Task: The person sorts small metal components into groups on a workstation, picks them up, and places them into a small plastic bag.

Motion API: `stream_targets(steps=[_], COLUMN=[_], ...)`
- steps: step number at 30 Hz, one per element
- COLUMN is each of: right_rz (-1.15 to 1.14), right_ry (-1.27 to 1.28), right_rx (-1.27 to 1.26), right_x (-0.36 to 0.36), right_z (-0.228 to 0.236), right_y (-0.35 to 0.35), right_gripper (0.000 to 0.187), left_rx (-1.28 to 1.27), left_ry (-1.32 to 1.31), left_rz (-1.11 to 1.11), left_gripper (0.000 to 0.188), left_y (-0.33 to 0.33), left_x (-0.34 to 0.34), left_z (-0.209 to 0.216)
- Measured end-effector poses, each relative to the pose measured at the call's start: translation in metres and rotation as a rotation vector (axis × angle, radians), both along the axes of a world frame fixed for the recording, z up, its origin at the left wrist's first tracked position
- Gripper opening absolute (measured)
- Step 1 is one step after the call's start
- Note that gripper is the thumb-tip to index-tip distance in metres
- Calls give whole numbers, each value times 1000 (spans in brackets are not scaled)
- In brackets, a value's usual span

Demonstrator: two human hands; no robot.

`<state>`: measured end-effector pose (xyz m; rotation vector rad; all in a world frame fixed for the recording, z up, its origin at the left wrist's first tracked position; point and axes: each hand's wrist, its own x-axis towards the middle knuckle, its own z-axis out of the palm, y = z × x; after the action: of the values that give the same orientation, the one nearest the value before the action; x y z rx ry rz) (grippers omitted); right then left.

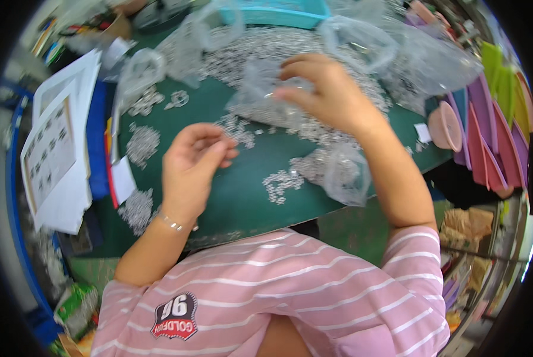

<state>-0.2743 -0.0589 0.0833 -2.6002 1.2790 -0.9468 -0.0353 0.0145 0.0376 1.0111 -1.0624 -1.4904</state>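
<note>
My right hand arches over a clear plastic bag of small silvery metal pieces, its thumb and fingers apart. A bright glint shows by its thumb tip; I cannot tell whether the hand touches the bag. My left hand hovers over the green tabletop with curled fingers and the thumb against them; whatever they may pinch is too small to make out. Beside its fingertips lies a loose cluster of small metal pieces. Another cluster spreads nearer me, next to a partly filled clear bag.
A broad heap of silvery pieces covers the back, below a turquoise tray. Small piles lie at left, near papers and a blue folder. Filled bags, a pink bowl and colourful bins crowd the right.
</note>
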Motion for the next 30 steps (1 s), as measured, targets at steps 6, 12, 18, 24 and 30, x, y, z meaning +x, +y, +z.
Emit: stream_targets(steps=[6,12,18,24,30], right_rz=[-109,-451,-970,-1031,-613], right_ry=[75,-269,53,290,-251], right_rx=[-29,22,161,144,299], right_x=[-11,-120,-225,-235,-121], right_z=[-3,58,53,-15,-13], right_y=[15,74,106,94,127], right_gripper=[12,16,22,35,37], left_rx=[5,-54,-72,-79,-15], left_ry=[9,-41,-54,-183,-285], left_rz=[28,72,40,-54,-170], left_gripper=[13,10,10,12,15], left_y=[2,1,0,7,11], left_x=[6,26,24,18,10], left_z=[-12,-19,-17,-11,-11])
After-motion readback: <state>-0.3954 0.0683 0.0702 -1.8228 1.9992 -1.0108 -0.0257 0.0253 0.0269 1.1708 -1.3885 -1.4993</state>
